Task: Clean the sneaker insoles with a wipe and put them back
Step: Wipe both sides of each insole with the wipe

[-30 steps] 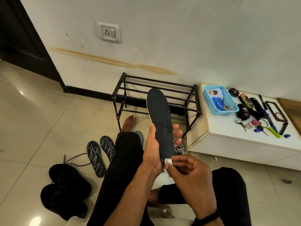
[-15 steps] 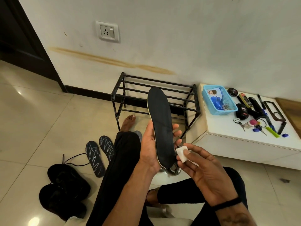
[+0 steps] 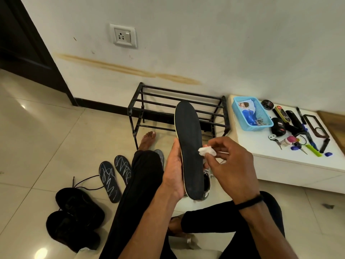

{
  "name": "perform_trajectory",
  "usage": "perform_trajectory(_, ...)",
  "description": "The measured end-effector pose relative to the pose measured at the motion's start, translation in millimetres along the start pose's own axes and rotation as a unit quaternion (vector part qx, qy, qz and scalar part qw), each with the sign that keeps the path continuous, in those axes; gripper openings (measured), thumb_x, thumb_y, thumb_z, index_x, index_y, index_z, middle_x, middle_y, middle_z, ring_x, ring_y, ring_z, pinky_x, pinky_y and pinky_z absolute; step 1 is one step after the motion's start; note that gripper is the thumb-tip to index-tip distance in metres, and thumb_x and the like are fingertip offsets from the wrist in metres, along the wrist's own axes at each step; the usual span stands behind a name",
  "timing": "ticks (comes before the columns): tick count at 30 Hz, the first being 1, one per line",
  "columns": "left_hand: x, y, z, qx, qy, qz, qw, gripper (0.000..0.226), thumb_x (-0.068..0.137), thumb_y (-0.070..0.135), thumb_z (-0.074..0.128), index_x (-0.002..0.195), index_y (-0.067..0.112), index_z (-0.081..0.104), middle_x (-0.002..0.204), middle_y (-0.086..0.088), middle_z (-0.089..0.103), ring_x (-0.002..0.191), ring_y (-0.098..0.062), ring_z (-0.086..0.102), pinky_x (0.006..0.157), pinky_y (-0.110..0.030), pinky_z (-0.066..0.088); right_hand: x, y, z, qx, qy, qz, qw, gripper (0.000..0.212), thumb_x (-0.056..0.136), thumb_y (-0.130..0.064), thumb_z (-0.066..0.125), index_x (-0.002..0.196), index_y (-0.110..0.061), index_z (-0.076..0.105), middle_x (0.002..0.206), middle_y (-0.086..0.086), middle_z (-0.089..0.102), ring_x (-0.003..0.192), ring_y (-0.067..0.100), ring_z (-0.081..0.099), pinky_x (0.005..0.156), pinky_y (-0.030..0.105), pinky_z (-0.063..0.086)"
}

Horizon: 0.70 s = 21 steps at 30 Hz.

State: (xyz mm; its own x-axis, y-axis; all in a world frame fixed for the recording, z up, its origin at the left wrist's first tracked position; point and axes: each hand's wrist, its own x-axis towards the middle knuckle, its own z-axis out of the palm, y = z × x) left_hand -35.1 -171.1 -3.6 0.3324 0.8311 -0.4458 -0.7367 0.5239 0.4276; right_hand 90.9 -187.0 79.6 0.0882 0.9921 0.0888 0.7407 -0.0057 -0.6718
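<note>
The wipe (image 3: pixel 206 151) has been carried up from the heel end of the insole (image 3: pixel 189 146), towards 12 o'clock, and is now pinched against the middle of its dark face at the 3 o'clock edge. The right hand (image 3: pixel 231 165) has been raised with it, its fingers bunched over the wipe. The insole has been kept upright but tipped slightly in the left hand (image 3: pixel 172 174).

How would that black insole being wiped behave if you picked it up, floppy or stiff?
Probably fairly stiff: the black insole stands straight above the left hand gripping only its lower half. Likely light, since one hand holds it. The right hand presses a wipe against it without visibly bending it.
</note>
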Motion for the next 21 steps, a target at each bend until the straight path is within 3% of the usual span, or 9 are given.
perform_trajectory(4, 1.5, -1.2, -1.2, -0.010, 0.006, -0.004, 1.000, 0.067, 0.102, 0.068, 0.033, 0.133, 0.021, 0.069, 0.132, -0.014, 0.069, 0.122, -0.030, 0.065, 0.106, -0.047, 0.049, 16.1, -4.4, 16.5, -0.085, 0.030, -0.101, 0.991, 0.018, 0.085, -0.012, 0.078, 0.102, -0.015, 0.071, 0.104, 0.001, 0.069, 0.094, 0.016, 0.064, 0.089, 0.030, 0.056)
perform_trajectory(8, 0.2, -1.0, -1.4, 0.002, 0.000, -0.005, 1.000, 0.067, 0.103, 0.067, 0.030, 0.116, 0.024, 0.079, 0.127, -0.014, 0.072, 0.118, -0.029, 0.068, 0.107, -0.047, 0.049, 24.3, 1.1, 24.4, -0.118, 0.055, -0.155, 0.979, 0.020, 0.081, -0.008, 0.079, 0.099, -0.011, 0.071, 0.098, 0.007, 0.070, 0.099, 0.026, 0.062, 0.087, 0.031, 0.046)
perform_trajectory(13, -1.0, -0.1, 3.4, 0.006, 0.007, -0.005, 1.000, 0.068, 0.103, 0.067, 0.032, 0.136, 0.019, 0.066, 0.133, -0.015, 0.068, 0.116, -0.028, 0.068, 0.096, -0.041, 0.056, 39.7, 8.9, 20.7, -0.132, 0.032, -0.197, 0.971, 0.024, 0.082, -0.008, 0.076, 0.105, -0.012, 0.069, 0.103, 0.006, 0.063, 0.089, 0.012, 0.055, 0.081, 0.011, 0.039)
perform_trajectory(18, 1.5, -5.2, 2.0, 0.024, 0.020, -0.006, 1.000, 0.066, 0.101, 0.069, 0.035, 0.141, 0.024, 0.062, 0.135, -0.013, 0.068, 0.127, -0.032, 0.063, 0.114, -0.051, 0.044, 50.0, 12.1, 24.5, -0.214, -0.016, -0.210, 0.954, 0.031, 0.091, -0.010, 0.070, 0.122, -0.012, 0.066, 0.115, 0.010, 0.067, 0.105, 0.028, 0.063, 0.089, 0.042, 0.055)
perform_trajectory(21, -2.8, -2.8, 4.6, 0.032, 0.019, -0.001, 0.999, 0.060, 0.104, 0.064, 0.031, 0.134, 0.025, 0.065, 0.127, -0.010, 0.073, 0.118, -0.026, 0.069, 0.105, -0.045, 0.052, 49.0, 17.9, 30.9, -0.230, -0.034, -0.243, 0.942, 0.025, 0.089, -0.003, 0.070, 0.113, -0.009, 0.070, 0.107, 0.012, 0.070, 0.101, 0.032, 0.064, 0.086, 0.045, 0.056)
